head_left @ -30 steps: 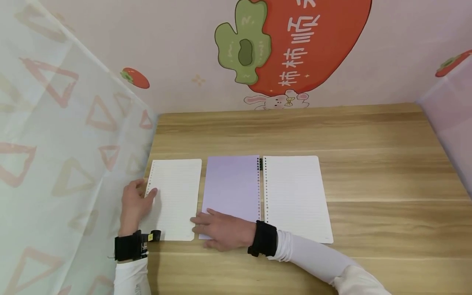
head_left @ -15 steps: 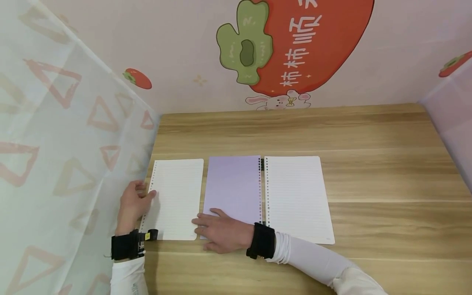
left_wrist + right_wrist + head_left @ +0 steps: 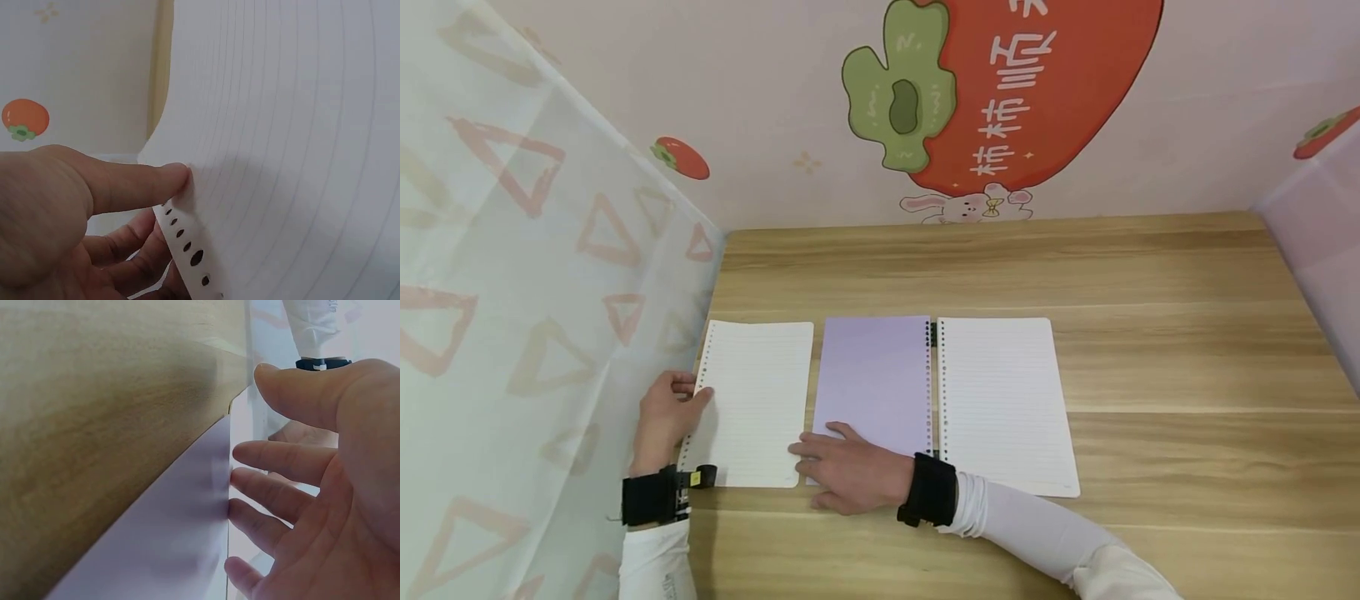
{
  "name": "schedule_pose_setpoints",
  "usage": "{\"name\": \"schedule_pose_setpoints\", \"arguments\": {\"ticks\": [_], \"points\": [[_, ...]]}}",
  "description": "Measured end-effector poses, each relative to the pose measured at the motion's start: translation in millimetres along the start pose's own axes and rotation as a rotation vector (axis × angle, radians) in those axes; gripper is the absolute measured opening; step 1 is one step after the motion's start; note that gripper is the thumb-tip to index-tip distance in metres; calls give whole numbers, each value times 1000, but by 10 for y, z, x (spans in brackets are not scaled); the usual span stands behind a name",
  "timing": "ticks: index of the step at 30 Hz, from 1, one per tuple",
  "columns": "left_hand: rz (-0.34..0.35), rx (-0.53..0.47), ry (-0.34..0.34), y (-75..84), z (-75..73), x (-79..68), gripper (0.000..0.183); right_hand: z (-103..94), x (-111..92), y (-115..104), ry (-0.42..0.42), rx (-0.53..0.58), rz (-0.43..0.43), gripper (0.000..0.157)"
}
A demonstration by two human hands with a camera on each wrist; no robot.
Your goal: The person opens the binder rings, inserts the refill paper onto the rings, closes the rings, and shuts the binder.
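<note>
A stack or sheet of white lined loose-leaf paper [image 3: 758, 408], with holes down its left side, lies at the left of the table. My left hand [image 3: 664, 417] pinches that punched edge, thumb on top and fingers beneath; in the left wrist view the paper [image 3: 294, 125] curves up at the thumb. How many sheets it grips cannot be told. My right hand [image 3: 859, 473] lies flat with spread fingers over the lower part of a purple notebook cover [image 3: 872, 375], fingertips at the paper's right edge. Right of the cover, a punched lined page block [image 3: 1006, 392] lies open.
Black binding pieces [image 3: 933, 334] show between the purple cover and the right-hand pages. The wooden table [image 3: 1187, 350] extends to the right. A patterned cloth wall [image 3: 550, 317] stands close by my left hand, and a printed wall [image 3: 775, 108] rises behind.
My left hand has shifted slightly left, and the paper's punched edge has come up and left with it. The right hand stays almost still; the right-hand pages have not moved.
</note>
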State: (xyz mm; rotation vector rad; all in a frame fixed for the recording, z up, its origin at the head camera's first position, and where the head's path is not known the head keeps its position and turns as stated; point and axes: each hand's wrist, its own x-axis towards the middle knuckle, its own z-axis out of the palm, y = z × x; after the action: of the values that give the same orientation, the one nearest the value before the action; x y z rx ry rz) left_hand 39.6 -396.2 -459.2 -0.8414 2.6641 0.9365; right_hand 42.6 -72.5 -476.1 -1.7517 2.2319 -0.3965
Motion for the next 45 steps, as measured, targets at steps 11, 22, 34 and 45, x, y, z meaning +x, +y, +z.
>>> {"name": "schedule_pose_setpoints", "arguments": {"ticks": [11,22,34,45], "points": [[-10,-53,-20,-109,-94,87,63,-34,0,1,-19,45,13,51],[66,-3,44,-84,-127,50,50,-45,22,-14,-60,21,22,55],[148,-42,-285,-177,-195,68,66,-52,7,59,-5,141,52,55],[190,-168,-312,-192,-195,-11,66,-222,-191,395,235,530,202,51]]}}
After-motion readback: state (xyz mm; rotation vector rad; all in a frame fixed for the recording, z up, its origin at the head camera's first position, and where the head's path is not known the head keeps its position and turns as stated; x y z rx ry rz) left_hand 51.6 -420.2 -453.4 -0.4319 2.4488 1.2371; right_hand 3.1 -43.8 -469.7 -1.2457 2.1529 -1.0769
